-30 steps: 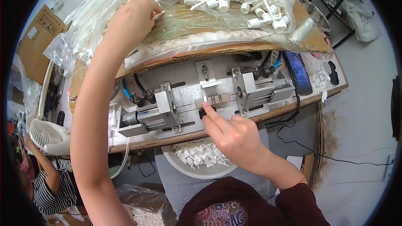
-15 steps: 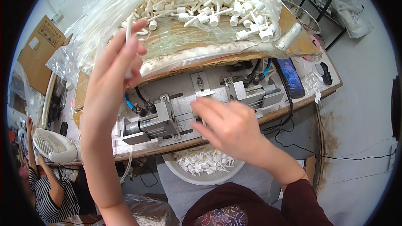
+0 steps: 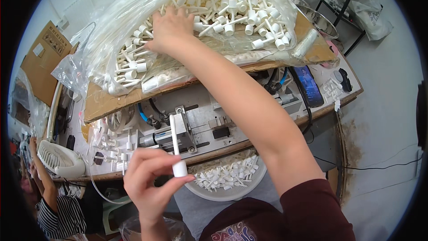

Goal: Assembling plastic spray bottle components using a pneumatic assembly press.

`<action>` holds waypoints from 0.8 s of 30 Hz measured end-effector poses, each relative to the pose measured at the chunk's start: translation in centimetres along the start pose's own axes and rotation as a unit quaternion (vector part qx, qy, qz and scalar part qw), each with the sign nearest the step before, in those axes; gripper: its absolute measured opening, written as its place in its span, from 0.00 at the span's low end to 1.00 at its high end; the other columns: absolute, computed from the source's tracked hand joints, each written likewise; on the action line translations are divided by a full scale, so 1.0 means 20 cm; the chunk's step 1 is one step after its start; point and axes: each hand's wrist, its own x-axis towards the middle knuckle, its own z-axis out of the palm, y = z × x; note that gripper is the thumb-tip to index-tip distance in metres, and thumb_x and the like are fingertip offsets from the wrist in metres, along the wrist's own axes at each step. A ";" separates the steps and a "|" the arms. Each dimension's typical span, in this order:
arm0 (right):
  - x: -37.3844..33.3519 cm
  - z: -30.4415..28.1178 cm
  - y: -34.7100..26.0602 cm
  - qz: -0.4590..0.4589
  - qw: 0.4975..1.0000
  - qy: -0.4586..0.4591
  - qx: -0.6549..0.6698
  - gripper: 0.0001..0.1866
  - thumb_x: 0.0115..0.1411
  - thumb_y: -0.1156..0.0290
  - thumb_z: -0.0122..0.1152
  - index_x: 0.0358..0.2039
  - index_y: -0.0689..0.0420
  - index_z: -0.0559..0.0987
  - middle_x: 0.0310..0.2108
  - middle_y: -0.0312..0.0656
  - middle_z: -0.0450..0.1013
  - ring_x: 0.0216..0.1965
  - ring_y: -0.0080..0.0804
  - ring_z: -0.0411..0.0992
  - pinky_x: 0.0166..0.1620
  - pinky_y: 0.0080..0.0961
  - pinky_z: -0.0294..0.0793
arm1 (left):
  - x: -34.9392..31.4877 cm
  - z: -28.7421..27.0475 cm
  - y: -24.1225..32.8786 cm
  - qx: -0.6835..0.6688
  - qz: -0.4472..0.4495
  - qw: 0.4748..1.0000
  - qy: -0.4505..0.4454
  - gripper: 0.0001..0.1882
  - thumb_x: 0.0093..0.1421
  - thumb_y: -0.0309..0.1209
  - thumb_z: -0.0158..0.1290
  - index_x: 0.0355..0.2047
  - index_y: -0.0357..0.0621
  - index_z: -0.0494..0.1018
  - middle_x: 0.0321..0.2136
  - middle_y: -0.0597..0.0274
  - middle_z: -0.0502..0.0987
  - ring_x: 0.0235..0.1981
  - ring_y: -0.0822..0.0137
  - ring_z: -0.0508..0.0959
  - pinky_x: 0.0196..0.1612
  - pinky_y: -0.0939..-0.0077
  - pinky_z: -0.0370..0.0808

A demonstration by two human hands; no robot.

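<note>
My left hand (image 3: 150, 182) pinches a white ribbed cap with a long stem (image 3: 175, 145) by its cap end, between thumb and fingers. The stem points up, just in front of the metal clamping fixture (image 3: 183, 127). My right arm stretches across the bench, and my right hand (image 3: 171, 29) rests on the pile of stemmed white caps (image 3: 229, 15) inside a clear plastic bag (image 3: 111, 31). Its fingers are spread; their tips partly sink among the caps. On my lap a pale round basin (image 3: 264, 176) holds many small white pieces.
The bag lies on a cardboard sheet (image 3: 100, 102) above the bench. At the right are a lit phone (image 3: 308, 87) and loose white parts (image 3: 331, 89). A white fan (image 3: 60, 158) stands at the left, near a person in a striped shirt (image 3: 49, 216). Cables hang below the bench.
My left hand has come down from beside the bag to above the basin, holding a stemmed cap. My right hand has left the fixture and reached forward onto the pile.
</note>
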 end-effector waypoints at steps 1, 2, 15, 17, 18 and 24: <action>0.02 0.03 0.01 0.011 1.000 -0.001 -0.012 0.33 0.51 0.52 0.70 0.56 0.53 0.77 0.59 0.49 0.67 0.62 0.49 0.61 0.62 0.51 0.60 | -0.02 0.03 0.00 0.002 -0.007 1.000 0.010 0.21 0.41 0.18 0.72 0.38 0.34 0.81 0.37 0.57 0.75 0.35 0.70 0.80 0.34 0.81 0.84; 0.03 0.04 0.02 0.020 1.000 -0.004 -0.021 0.33 0.52 0.52 0.69 0.56 0.54 0.77 0.59 0.49 0.67 0.64 0.49 0.60 0.63 0.52 0.59 | -0.05 0.05 -0.01 0.006 -0.020 1.000 0.013 0.20 0.41 0.18 0.72 0.37 0.35 0.82 0.38 0.57 0.75 0.35 0.70 0.81 0.35 0.80 0.84; -0.02 0.00 0.18 -0.144 0.988 0.011 -0.057 0.10 0.58 0.71 0.61 0.39 0.55 0.85 0.54 0.46 0.70 0.53 0.47 0.72 0.54 0.41 0.74 | -0.08 0.23 -0.13 0.050 0.010 0.996 -0.076 0.17 0.49 0.20 0.69 0.41 0.41 0.83 0.43 0.60 0.76 0.33 0.74 0.80 0.32 0.82 0.80; -0.06 -0.06 0.23 -0.144 0.988 -0.023 -0.059 0.09 0.59 0.71 0.61 0.38 0.55 0.85 0.50 0.44 0.73 0.51 0.45 0.73 0.53 0.40 0.74 | -0.08 0.26 -0.16 0.065 0.036 0.995 -0.072 0.18 0.48 0.21 0.69 0.41 0.41 0.83 0.44 0.61 0.76 0.30 0.75 0.77 0.29 0.81 0.77; -0.07 -0.10 0.25 -0.140 0.987 -0.051 -0.062 0.08 0.59 0.71 0.62 0.38 0.55 0.85 0.47 0.43 0.74 0.51 0.45 0.73 0.53 0.40 0.74 | -0.08 0.27 -0.17 0.078 0.047 0.993 -0.069 0.18 0.47 0.21 0.69 0.41 0.42 0.83 0.43 0.61 0.76 0.29 0.74 0.77 0.29 0.81 0.77; -0.19 -0.20 0.45 -0.228 0.973 -0.044 0.004 0.07 0.58 0.75 0.63 0.37 0.57 0.84 0.40 0.42 0.76 0.46 0.43 0.74 0.49 0.38 0.74 | -0.08 0.33 -0.19 0.147 0.099 0.983 -0.041 0.19 0.46 0.22 0.69 0.41 0.41 0.82 0.42 0.59 0.78 0.27 0.72 0.76 0.29 0.79 0.75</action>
